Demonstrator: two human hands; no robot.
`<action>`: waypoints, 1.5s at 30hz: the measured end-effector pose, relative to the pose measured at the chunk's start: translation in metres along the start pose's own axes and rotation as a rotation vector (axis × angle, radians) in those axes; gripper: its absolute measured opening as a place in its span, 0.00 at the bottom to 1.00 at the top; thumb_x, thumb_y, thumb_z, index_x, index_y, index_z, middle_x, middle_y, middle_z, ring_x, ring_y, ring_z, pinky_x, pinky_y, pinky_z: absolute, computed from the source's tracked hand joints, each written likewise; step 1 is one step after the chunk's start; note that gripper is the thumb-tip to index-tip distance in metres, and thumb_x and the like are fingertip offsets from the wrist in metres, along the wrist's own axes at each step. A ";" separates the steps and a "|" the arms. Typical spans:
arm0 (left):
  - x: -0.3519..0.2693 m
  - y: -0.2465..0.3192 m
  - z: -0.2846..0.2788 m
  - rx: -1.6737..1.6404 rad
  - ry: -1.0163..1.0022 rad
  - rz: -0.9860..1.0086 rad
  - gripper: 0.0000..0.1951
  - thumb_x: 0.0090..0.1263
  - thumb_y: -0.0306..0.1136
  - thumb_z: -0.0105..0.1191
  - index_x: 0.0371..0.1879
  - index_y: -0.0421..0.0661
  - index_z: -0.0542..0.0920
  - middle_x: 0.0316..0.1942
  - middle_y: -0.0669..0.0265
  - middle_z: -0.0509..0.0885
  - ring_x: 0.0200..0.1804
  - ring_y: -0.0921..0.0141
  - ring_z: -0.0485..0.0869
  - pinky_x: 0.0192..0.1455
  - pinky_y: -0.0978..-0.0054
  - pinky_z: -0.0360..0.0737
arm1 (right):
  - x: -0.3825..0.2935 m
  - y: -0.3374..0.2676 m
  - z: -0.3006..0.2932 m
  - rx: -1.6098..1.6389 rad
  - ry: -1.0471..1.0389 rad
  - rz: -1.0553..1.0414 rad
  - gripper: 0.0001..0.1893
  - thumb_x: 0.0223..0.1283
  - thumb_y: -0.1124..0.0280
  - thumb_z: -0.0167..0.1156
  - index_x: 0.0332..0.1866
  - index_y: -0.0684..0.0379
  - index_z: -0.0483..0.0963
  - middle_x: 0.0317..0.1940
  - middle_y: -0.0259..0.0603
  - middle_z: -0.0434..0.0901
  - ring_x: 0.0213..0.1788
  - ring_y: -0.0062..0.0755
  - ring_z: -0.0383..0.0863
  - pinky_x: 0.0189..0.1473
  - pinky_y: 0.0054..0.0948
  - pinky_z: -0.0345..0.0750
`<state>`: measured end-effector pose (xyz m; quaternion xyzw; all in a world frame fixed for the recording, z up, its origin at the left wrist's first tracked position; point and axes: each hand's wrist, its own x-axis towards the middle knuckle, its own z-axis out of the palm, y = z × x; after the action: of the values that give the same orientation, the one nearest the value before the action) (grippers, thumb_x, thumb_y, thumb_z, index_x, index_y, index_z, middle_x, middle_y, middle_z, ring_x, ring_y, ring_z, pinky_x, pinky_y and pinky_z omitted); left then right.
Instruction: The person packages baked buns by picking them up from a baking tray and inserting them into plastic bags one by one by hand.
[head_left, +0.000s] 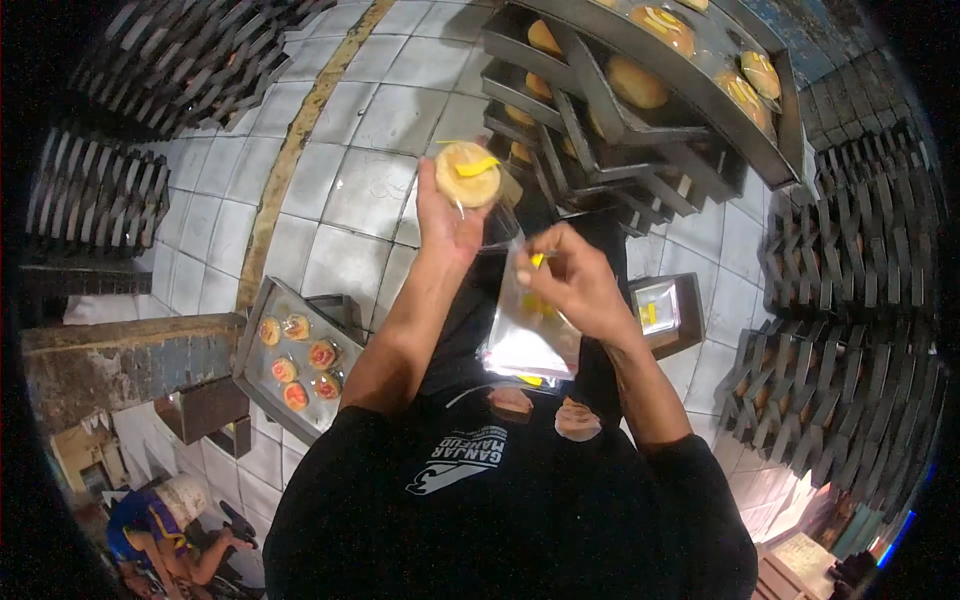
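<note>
My left hand (454, 217) is raised at the upper middle, palm up, holding a round bread bun (459, 187). A clear plastic bag with a yellow printed mark surrounds or overlies the bun. Close by on the right, my right hand (559, 274) has thumb and fingertips pinched together at the top of a stack of clear plastic bags (529, 337), which rests on my lap. Whether a bag edge is between those fingertips is unclear. Bagged buns lie on the top metal tray (784, 161) at the upper right.
Crossed metal trays (592, 142) with buns are stacked ahead. A tray (251, 352) of bagged, red-topped buns stands at left. A small box (694, 300) with plastic bags sits on tiles at right. More tray stacks (847, 240) line both sides. Another person (165, 532) crouches at lower left.
</note>
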<state>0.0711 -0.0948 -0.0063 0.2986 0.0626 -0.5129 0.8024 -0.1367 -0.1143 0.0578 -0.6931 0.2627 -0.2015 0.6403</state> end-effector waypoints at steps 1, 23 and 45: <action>-0.001 -0.003 -0.001 0.002 0.002 0.004 0.31 0.85 0.60 0.33 0.67 0.48 0.76 0.62 0.61 0.82 0.63 0.62 0.82 0.67 0.57 0.79 | 0.007 0.000 0.003 0.003 -0.003 -0.001 0.11 0.64 0.73 0.69 0.44 0.62 0.75 0.43 0.40 0.85 0.39 0.25 0.83 0.44 0.30 0.80; -0.006 -0.043 0.004 0.091 -0.004 0.002 0.30 0.86 0.57 0.35 0.67 0.44 0.75 0.61 0.57 0.82 0.61 0.60 0.82 0.66 0.58 0.80 | 0.007 0.020 0.011 -0.151 -0.099 -0.288 0.12 0.67 0.74 0.65 0.35 0.62 0.68 0.30 0.35 0.80 0.30 0.25 0.78 0.35 0.30 0.75; -0.031 -0.010 0.000 0.967 -0.150 0.539 0.13 0.82 0.34 0.52 0.38 0.39 0.86 0.41 0.61 0.89 0.39 0.77 0.84 0.42 0.75 0.80 | 0.043 -0.008 -0.001 -0.543 0.418 -0.414 0.16 0.74 0.65 0.60 0.33 0.68 0.77 0.25 0.49 0.75 0.27 0.40 0.76 0.34 0.38 0.74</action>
<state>0.0485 -0.0738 0.0025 0.6009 -0.3156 -0.2795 0.6791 -0.1034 -0.1413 0.0630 -0.8196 0.2857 -0.3861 0.3123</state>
